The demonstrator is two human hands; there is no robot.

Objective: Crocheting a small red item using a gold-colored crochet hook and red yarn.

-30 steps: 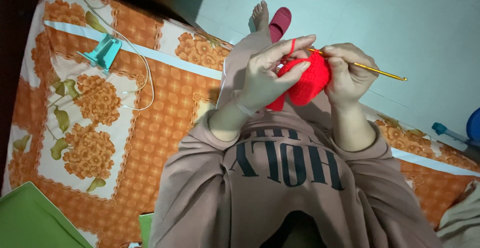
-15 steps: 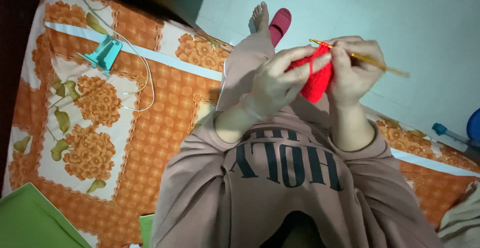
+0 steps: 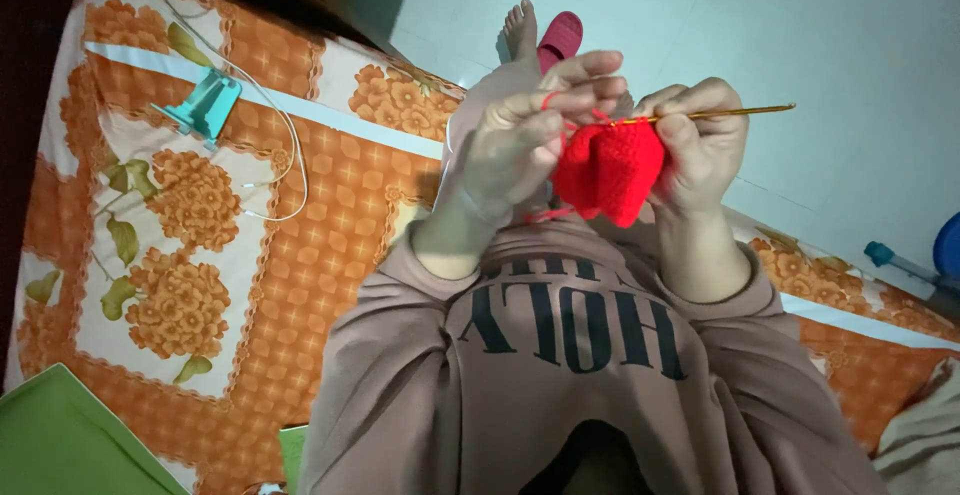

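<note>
A red crocheted piece (image 3: 608, 170) hangs between both hands, above my lap. My left hand (image 3: 525, 140) pinches its left edge, with red yarn looped over the fingers. My right hand (image 3: 700, 145) grips the right edge together with a thin golden crochet hook (image 3: 735, 111), which points out to the right. A strand of red yarn (image 3: 545, 215) trails down below the left hand. My mauve sweatshirt (image 3: 570, 355) fills the lower middle of the view.
An orange floral bedspread (image 3: 200, 245) covers the bed at left and under me. On it lie a teal phone stand (image 3: 205, 105) and a white cable (image 3: 285, 155). A green sheet (image 3: 60, 445) sits bottom left. A bare foot (image 3: 517, 30) and a maroon slipper (image 3: 558, 37) rest on the pale floor.
The red piece has been turned and lowered slightly between the hands. The hook now lies nearly level, pointing right. The left hand's fingers have shifted up over the work.
</note>
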